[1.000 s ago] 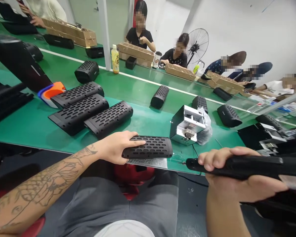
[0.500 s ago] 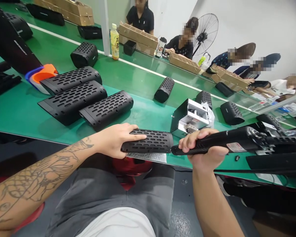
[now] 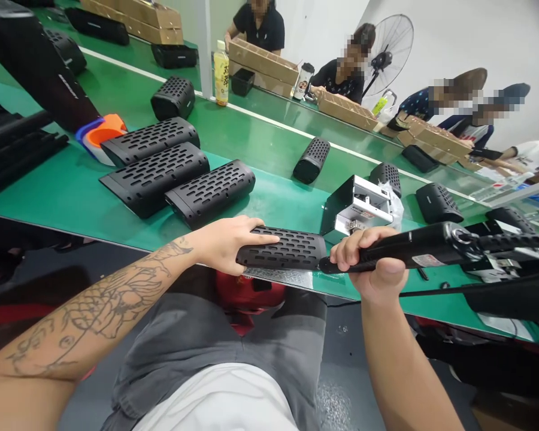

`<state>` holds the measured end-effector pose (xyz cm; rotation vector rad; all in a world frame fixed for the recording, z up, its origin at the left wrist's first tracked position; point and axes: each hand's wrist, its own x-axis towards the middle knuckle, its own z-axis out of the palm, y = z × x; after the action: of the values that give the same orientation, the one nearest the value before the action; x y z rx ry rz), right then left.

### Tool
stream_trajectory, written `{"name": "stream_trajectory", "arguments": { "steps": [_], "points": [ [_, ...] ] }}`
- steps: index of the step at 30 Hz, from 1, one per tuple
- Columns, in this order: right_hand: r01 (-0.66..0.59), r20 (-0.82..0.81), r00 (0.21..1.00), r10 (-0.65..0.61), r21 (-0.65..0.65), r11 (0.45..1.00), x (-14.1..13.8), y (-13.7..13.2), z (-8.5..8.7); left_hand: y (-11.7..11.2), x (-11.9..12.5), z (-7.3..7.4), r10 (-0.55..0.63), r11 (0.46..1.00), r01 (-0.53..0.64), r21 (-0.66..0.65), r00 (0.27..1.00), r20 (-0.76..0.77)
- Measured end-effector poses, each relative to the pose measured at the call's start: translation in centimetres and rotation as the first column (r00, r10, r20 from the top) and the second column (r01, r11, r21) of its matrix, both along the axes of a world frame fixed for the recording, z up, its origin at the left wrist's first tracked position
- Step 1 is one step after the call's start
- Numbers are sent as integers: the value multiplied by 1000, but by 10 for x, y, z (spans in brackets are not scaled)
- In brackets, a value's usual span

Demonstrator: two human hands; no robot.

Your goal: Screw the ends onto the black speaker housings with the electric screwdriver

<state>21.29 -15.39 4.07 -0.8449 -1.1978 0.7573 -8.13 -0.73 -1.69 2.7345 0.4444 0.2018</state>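
A second ago the black, rod-shaped power driver [image 3: 413, 242] had its nose apart from the black, oblong, slotted housing [image 3: 291, 248]; now the nose meets, or nearly meets, the housing's right end. The housing lies at the front edge of the green, smooth-topped counter [image 3: 273, 197], slotted face up, long axis running left to right. The left hand's [image 3: 224, 242] grip clasps its left end, index finger stretched along the slots. The right hand's [image 3: 377, 263] grip is wrapped around the driver, nose pointing left.

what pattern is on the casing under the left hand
The casing is black, slotted in rows; best seen in head view.
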Motion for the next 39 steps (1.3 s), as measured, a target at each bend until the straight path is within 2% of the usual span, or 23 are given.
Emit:
{"name": "stream_trajectory", "arguments": {
  "steps": [5, 7, 9, 11, 12, 14, 17, 20, 23, 25, 26, 27, 29, 31, 32, 35, 39],
  "points": [
    [39, 18, 999, -39, -2, 999, 17, -4, 12, -6, 3, 0, 6, 1000, -6, 27, 1000, 6],
    [203, 26, 978, -205, 77, 976, 38, 4, 20, -7, 5, 0, 6, 1000, -6, 20, 1000, 16],
    [445, 19, 889, -457, 199, 873, 65, 22, 25, -8, 6, -1, 1, 1000, -2, 5, 999, 42],
    [591, 26, 781, -624, 290, 753, 93, 43, 23, -9, 5, -6, -5, 999, 8, -33, 996, 95],
    [607, 39, 761, -648, 311, 731, 106, 54, 20, -10, 3, -12, 3, 998, 5, -62, 991, 135],
    [599, 64, 764, -642, 299, 742, 124, 69, 9, -14, 0, -29, 57, 991, -25, -131, 968, 244],
    [577, 34, 794, -606, 271, 771, 132, 75, -8, -22, -5, -66, 176, 972, -85, -220, 883, 435],
    [552, 31, 816, -577, 253, 795, 122, 63, -12, -30, -5, -99, 264, 952, -130, -277, 805, 531],
    [562, 28, 813, -582, 225, 796, 98, 44, 3, -36, -2, -111, 300, 944, -161, -288, 783, 545],
    [564, -38, 821, -570, 216, 797, 78, 31, 16, -38, 0, -110, 298, 946, -162, -281, 777, 554],
    [525, -63, 849, -524, 202, 827, 66, 25, 22, -38, 1, -108, 296, 947, -161, -279, 776, 556],
    [451, -76, 893, -444, 189, 873, 54, 19, 26, -39, 1, -106, 297, 946, -161, -280, 775, 558],
    [217, -60, 976, -210, 161, 963, 30, 9, 31, -39, 2, -104, 298, 946, -160, -281, 773, 560],
    [21, -38, 999, -15, 144, 989, 6, 3, 30, -39, 2, -102, 295, 947, -157, -280, 772, 563],
    [-24, -43, 999, 31, 147, 989, -5, 2, 27, -39, 3, -102, 293, 948, -156, -278, 771, 566],
    [-30, -90, 995, 44, 150, 988, -32, 5, 19, -38, 4, -101, 282, 951, -144, -274, 766, 577],
    [2, -101, 995, 8, 97, 995, -45, 14, 11, -38, 6, -100, 272, 952, -117, -283, 751, 602]
  ]
}}
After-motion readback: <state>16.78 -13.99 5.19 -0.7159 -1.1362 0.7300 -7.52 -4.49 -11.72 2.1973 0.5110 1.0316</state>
